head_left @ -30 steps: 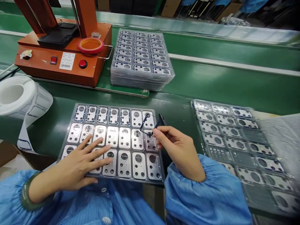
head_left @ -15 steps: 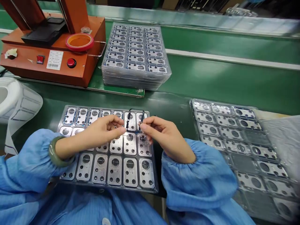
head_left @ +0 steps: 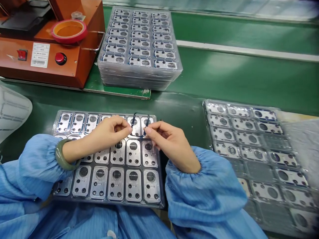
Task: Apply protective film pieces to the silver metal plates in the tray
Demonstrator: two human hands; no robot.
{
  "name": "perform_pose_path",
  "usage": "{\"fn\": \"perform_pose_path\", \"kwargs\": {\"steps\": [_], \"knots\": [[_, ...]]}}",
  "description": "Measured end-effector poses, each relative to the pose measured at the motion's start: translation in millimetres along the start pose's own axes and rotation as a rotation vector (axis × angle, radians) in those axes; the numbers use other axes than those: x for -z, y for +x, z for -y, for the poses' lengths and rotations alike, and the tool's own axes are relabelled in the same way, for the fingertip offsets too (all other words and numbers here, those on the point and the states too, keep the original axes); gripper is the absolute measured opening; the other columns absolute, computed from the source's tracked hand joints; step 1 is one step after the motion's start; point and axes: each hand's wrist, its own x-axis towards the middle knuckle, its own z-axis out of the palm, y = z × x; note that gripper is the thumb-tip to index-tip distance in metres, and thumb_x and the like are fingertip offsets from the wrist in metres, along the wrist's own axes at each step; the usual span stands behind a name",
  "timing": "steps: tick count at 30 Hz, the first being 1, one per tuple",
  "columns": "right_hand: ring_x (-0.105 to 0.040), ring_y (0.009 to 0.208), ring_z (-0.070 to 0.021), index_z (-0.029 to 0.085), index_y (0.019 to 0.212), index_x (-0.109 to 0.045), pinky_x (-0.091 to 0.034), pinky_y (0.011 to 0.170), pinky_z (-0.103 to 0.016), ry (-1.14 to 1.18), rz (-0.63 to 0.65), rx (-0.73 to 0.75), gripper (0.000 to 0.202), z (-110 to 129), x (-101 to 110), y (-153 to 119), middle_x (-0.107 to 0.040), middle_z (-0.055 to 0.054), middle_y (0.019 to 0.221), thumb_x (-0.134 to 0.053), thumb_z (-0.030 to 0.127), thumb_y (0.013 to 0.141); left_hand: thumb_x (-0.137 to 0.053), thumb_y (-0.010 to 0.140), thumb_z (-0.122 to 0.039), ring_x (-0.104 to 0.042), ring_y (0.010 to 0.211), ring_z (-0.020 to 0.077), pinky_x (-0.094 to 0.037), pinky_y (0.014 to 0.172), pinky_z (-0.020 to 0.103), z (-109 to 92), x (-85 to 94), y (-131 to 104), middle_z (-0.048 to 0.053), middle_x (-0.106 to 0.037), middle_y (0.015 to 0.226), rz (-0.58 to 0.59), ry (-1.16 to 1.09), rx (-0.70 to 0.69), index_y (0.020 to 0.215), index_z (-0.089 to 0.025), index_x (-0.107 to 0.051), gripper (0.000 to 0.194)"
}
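A thin black rectangular frame (head_left: pixel 134 120) is held up between my two hands, over the back right part of a clear tray (head_left: pixel 107 200) of silver metal plates. My left hand (head_left: pixel 112 130), with a green bangle at the wrist, pinches the frame's left side between thumb and finger. On its right side, my right hand (head_left: pixel 167 137) pinches it with thumb and forefinger. Under the frame lie metal plates (head_left: pixel 135 127) with a round dark disc and small black dots. My left hand and forearm hide part of the tray's middle rows.
An orange machine (head_left: pixel 62 73) with a red tape roll (head_left: pixel 69 32) stands at the back left. Beside it is a tall stack of filled trays (head_left: pixel 139 74). Another tray (head_left: pixel 260 171) lies right, near plastic film (head_left: pixel 302 146). A white roll (head_left: pixel 13 109) sits at far left.
My left hand has closed its thumb and finger on the black frame, which was held only by my right hand. The view has shifted slightly, moving the machine and roll leftward.
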Motion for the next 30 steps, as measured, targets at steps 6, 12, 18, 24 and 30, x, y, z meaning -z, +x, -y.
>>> {"fn": "perform_pose_path", "kwargs": {"steps": [6, 12, 18, 24, 30], "knots": [[-0.053, 0.061, -0.0108, 0.017, 0.075, -0.063, -0.043, 0.059, -0.024, -0.154, -0.061, 0.033, 0.018, -13, -10, 3, -0.06, 0.001, 0.069, -0.059, 0.032, 0.084, -0.057, 0.082, -0.023, -0.054, 0.072, 0.0123, -0.047, 0.066, 0.027, 9, -6.1, 0, 0.003, -0.053, 0.087, -0.044, 0.249, -0.181, 0.074, -0.017, -0.062, 0.011], [-0.051, 0.057, -0.0105, 0.017, 0.074, -0.063, -0.042, 0.057, -0.024, -0.29, -0.129, 0.076, 0.016, -17, -18, 2, -0.058, 0.001, 0.064, -0.058, 0.029, 0.084, -0.054, 0.085, -0.019, -0.054, 0.082, 0.015, -0.048, 0.071, 0.029, 12, -9.7, -1, 0.006, -0.053, 0.091, -0.026, 0.328, -0.249, 0.074, -0.016, -0.059, 0.013], [-0.053, 0.057, -0.011, 0.018, 0.074, -0.064, -0.042, 0.058, -0.024, -0.327, -0.143, 0.063, 0.016, -20, -19, 2, -0.06, 0.002, 0.064, -0.059, 0.03, 0.084, -0.054, 0.085, -0.018, -0.054, 0.079, 0.0144, -0.048, 0.069, 0.029, 11, -8.4, 0, 0.004, -0.052, 0.088, -0.007, 0.359, -0.234, 0.074, -0.015, -0.059, 0.012], [-0.054, 0.057, -0.0115, 0.018, 0.074, -0.065, -0.043, 0.058, -0.025, -0.339, -0.136, 0.055, 0.016, -20, -19, 2, -0.062, 0.001, 0.065, -0.059, 0.029, 0.084, -0.054, 0.085, -0.018, -0.053, 0.077, 0.0136, -0.048, 0.067, 0.028, 10, -9.1, 1, 0.004, -0.052, 0.088, 0.018, 0.348, -0.222, 0.076, -0.015, -0.06, 0.011], [-0.054, 0.057, -0.0112, 0.018, 0.073, -0.065, -0.043, 0.058, -0.025, -0.343, -0.131, 0.065, 0.016, -19, -19, 3, -0.062, 0.002, 0.064, -0.059, 0.029, 0.084, -0.054, 0.084, -0.016, -0.053, 0.077, 0.0132, -0.047, 0.066, 0.027, 10, -8.7, 1, 0.004, -0.052, 0.088, 0.014, 0.354, -0.227, 0.074, -0.015, -0.058, 0.011]]}}
